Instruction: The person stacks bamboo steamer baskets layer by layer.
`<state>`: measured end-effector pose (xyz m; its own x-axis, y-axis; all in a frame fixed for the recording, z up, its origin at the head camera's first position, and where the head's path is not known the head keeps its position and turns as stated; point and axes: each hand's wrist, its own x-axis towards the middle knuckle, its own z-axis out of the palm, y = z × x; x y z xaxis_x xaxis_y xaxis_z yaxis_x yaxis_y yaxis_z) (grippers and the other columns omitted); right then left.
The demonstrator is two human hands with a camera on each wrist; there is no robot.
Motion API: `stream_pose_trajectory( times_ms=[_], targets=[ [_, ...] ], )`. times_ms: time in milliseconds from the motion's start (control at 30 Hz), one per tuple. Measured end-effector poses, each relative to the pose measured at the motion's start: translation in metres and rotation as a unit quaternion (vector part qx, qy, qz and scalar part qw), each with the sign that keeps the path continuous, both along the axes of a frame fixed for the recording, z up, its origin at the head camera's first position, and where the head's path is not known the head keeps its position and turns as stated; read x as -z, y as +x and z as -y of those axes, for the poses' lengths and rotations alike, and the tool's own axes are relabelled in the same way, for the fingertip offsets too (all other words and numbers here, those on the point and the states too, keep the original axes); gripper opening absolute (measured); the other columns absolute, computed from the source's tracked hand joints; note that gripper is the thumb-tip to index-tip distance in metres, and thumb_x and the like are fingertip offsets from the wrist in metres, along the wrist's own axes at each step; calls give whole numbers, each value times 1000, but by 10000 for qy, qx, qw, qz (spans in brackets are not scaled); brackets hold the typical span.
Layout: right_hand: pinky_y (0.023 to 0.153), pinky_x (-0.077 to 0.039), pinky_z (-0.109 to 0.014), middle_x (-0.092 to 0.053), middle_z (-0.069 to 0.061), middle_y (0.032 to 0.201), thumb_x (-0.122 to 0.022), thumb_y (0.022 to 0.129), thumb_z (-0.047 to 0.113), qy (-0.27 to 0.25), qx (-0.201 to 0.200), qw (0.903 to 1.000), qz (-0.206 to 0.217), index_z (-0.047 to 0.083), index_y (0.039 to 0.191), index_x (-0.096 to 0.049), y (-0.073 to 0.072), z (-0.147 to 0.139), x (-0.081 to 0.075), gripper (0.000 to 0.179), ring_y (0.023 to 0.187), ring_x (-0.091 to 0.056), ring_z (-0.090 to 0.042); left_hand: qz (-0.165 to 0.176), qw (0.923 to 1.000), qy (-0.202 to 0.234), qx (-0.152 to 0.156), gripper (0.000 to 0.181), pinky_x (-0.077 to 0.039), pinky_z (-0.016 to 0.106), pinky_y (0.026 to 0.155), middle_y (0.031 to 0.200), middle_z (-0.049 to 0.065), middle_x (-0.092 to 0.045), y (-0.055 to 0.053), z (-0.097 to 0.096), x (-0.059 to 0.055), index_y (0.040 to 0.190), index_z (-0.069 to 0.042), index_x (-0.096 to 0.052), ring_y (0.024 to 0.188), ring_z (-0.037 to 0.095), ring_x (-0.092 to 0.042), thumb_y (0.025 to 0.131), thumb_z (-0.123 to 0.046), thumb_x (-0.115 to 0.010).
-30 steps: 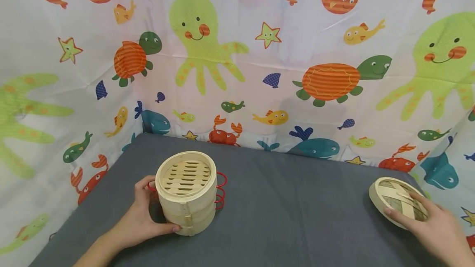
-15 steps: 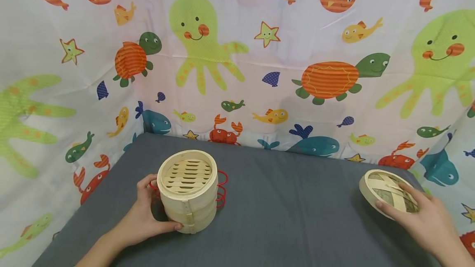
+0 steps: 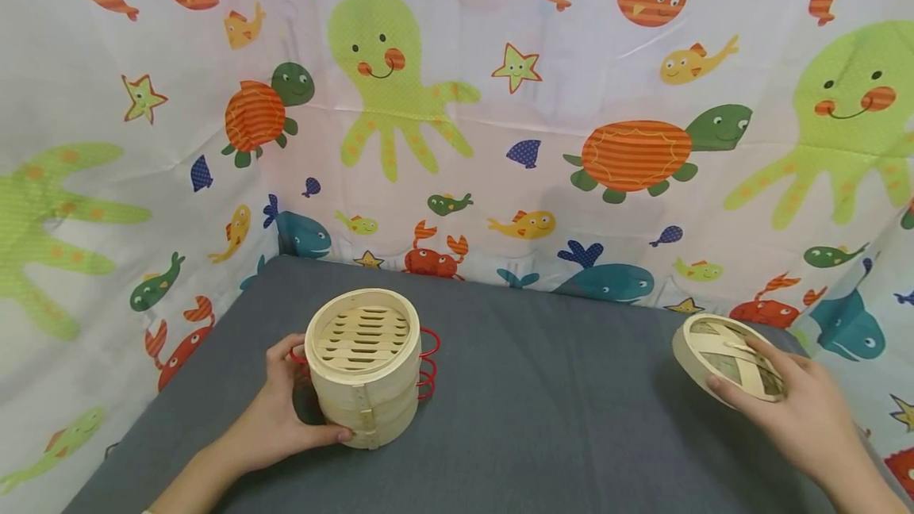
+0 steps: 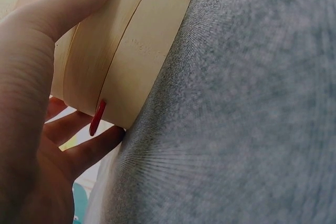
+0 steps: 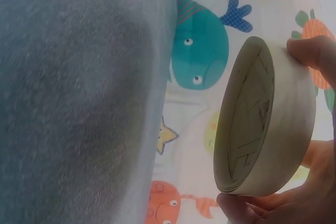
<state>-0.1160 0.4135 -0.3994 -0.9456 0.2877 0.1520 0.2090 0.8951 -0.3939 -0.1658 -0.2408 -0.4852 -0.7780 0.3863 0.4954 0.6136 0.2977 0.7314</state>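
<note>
A stack of round bamboo steamer baskets (image 3: pixel 367 399) stands on the left part of the grey table, its slatted top uncovered. Red loop handles (image 3: pixel 428 363) stick out from its sides. My left hand (image 3: pixel 282 415) grips the stack from the left, thumb across the front and fingers behind; the left wrist view shows the thumb (image 4: pixel 79 3) lying along the bamboo wall. Far to the right, my right hand (image 3: pixel 800 407) holds the woven bamboo steamer lid (image 3: pixel 743 363) by its rim, tilted and raised off the table. Its hollow underside shows in the right wrist view.
Dark grey cloth covers the table (image 3: pixel 528 411), with a wide stretch between the stack and the lid. A white curtain (image 3: pixel 493 181) printed with sea animals hangs along the back and both sides.
My right hand has carried the lid leftward and a little up, away from the right edge. The left hand keeps its grip on the stack, which stays put.
</note>
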Motion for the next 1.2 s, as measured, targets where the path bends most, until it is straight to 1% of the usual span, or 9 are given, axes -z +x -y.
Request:
stream_pose_trajectory(
  times_ms=[67,200,400,700,833,933,1067,1200],
  targets=[
    [82,-43,-74,-37,-50,138,-73,96,66,-25,18,10000,59,-5,163,-39,-2,2,0,104,124,-35,-65,4,10000,-13,-9,141,-49,26,102,150,4,-45,0,0,1,163,-1,-9,126,16,-61,66,-15,-110],
    [82,-44,-76,-37,-50,139,-74,96,65,-31,-56,10000,-19,-3,165,-39,-5,4,1,103,123,-37,-66,2,10000,-27,-3,140,-49,26,103,149,4,-46,-1,1,3,163,-2,-10,126,17,-61,66,-16,-110],
    [82,-43,-75,-40,-48,139,-76,95,62,-30,-194,9995,-267,1,166,-41,-6,7,1,100,122,-40,-65,-39,10000,-53,-47,141,-48,26,103,146,5,-51,-2,2,5,164,-4,-10,125,17,-62,66,-18,-110],
    [86,-38,-74,-39,-47,141,-78,96,58,-64,-306,9978,-590,3,166,-42,-5,14,1,96,124,-40,-65,-6,9999,-69,-84,140,-49,27,102,147,6,-49,-1,2,4,164,-5,-10,125,16,-61,67,-19,-110],
    [87,-36,-73,-40,-46,141,-79,96,55,-111,-362,9965,-744,4,165,-45,-5,17,2,93,125,-40,-64,0,9999,-72,-116,139,-49,26,102,147,5,-48,0,2,3,163,-4,-11,124,16,-62,66,-20,-110],
    [87,-36,-73,-40,-46,142,-78,96,56,-171,-341,9968,-698,4,166,-44,-7,19,1,93,126,-38,-64,11,9999,-67,-146,139,-49,26,100,146,5,-48,2,1,3,162,-3,-11,122,16,-62,65,-19,-110],
    [87,-37,-73,-38,-46,143,-76,97,57,-259,-298,9974,-611,5,167,-42,-9,21,-1,94,127,-37,-64,3,9998,-97,-155,140,-50,27,101,147,5,-47,1,3,3,163,-4,-11,123,16,-61,65,-20,-110],
    [87,-36,-72,-42,-45,143,-76,97,54,-222,-328,9961,-786,6,166,-44,-10,23,-1,90,128,-38,-62,6,9998,-120,-150,139,-50,27,102,148,2,-45,0,2,4,164,-6,-11,126,16,-60,67,-22,-110]
  ],
)
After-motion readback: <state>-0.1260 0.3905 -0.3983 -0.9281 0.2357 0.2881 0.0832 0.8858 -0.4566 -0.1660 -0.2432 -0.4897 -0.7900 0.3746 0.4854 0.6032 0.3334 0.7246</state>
